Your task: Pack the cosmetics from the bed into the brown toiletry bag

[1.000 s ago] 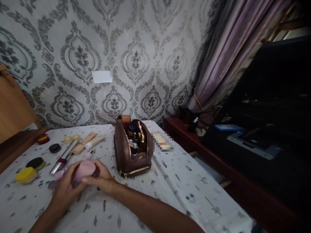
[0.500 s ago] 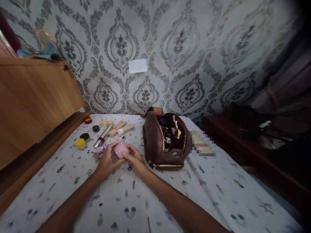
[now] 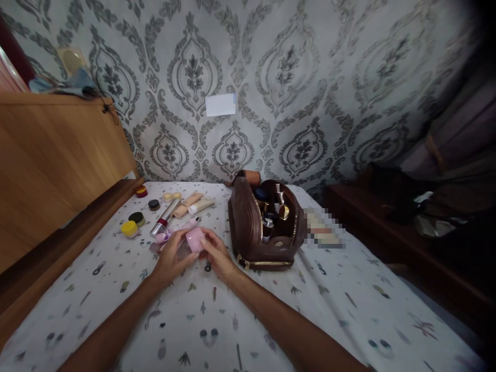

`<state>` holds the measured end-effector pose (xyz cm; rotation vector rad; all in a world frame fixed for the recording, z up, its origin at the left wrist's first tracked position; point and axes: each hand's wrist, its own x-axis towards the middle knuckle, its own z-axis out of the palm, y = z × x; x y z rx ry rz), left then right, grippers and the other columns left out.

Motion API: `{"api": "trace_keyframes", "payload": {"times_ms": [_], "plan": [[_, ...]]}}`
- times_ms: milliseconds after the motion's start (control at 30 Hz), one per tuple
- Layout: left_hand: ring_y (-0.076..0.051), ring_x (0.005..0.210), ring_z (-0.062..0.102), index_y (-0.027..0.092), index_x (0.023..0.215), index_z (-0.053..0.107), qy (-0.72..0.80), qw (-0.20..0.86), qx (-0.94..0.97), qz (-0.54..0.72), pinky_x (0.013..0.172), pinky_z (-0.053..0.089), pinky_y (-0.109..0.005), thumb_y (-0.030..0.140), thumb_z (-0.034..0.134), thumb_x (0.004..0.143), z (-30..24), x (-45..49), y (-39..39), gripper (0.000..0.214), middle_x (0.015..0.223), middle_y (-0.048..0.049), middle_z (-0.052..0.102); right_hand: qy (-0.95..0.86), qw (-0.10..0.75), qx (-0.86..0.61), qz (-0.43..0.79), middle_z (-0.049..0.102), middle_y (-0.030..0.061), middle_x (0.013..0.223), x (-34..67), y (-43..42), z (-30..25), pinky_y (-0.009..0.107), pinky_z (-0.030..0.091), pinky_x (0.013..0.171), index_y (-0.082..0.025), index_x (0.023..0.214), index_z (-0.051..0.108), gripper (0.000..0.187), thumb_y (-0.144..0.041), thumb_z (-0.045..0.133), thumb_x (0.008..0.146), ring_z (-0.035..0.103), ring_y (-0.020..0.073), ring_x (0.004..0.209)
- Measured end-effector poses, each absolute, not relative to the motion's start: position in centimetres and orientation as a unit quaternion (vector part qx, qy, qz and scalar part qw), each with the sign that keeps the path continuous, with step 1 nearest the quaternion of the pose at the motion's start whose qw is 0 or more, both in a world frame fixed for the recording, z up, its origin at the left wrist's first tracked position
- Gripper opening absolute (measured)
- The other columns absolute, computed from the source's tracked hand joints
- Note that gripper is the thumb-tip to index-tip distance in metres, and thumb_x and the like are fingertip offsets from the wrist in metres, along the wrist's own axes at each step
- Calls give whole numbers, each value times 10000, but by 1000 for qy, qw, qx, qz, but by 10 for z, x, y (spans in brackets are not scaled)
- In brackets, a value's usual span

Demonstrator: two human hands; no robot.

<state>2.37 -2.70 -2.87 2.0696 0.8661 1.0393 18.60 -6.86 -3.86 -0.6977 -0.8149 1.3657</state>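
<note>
Head view — left hand [image 3: 169,260] and right hand [image 3: 218,257] still pinch the pink container [image 3: 195,240] — seemingly barely shifted.

The white patterned cloth [image 3: 209,310] before me carries an open brown bag [image 3: 245,222] — and, to its left, two tubes [image 3: 188,204], a silver stick [image 3: 166,216] and a yellow-lidded jar [image 3: 129,229].

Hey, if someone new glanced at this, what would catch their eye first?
Probably the brown bag standing open near the middle of the table, with small bottles showing inside. Next, the pink container left of it, held between the left hand and right hand. Behind everything, the bold grey-patterned wallpaper fills the wall.
</note>
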Motion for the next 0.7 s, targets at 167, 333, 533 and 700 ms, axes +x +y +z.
{"api": "trace_keyframes", "payload": {"times_ms": [167, 333, 533, 700], "plan": [[-327, 1259, 523, 223, 1307, 495, 346, 328, 781, 403, 1071, 409, -492, 430, 721, 792, -34, 22, -26, 599, 1323, -128, 571, -371, 645, -317, 588, 664, 12, 942, 187, -66, -36, 216, 449, 589, -232, 1090, 662, 523, -459, 834, 652, 597, 151, 784], [-327, 1292, 508, 211, 1343, 476, 365, 374, 748, 410, 1095, 404, -478, 443, 716, 788, -35, 21, -29, 647, 1372, -129, 553, -474, 607, -370, 520, 658, 19, 1007, 198, -67, -19, 265, 493, 758, -223, 1119, 654, 603, -419, 874, 592, 605, 182, 943], [-338, 1293, 509, 206, 1343, 478, 335, 456, 704, 430, 1073, 430, -445, 437, 748, 767, -22, 30, -36, 677, 1378, -134, 555, -564, 574, -358, 474, 588, 45, 1205, 212, -76, 4, 319, 508, 881, -257, 1216, 622, 708, -367, 896, 572, 571, 199, 1070], [-290, 1009, 660, 200, 1351, 520, 253, 594, 660, 384, 816, 556, -349, 555, 713, 786, -1, 42, -41, 695, 1113, -101, 686, -614, 580, -348, 407, 559, 55, 1256, 228, -84, 26, 365, 482, 973, -275, 1235, 617, 652, -372, 875, 644, 561, 215, 1146]]}}
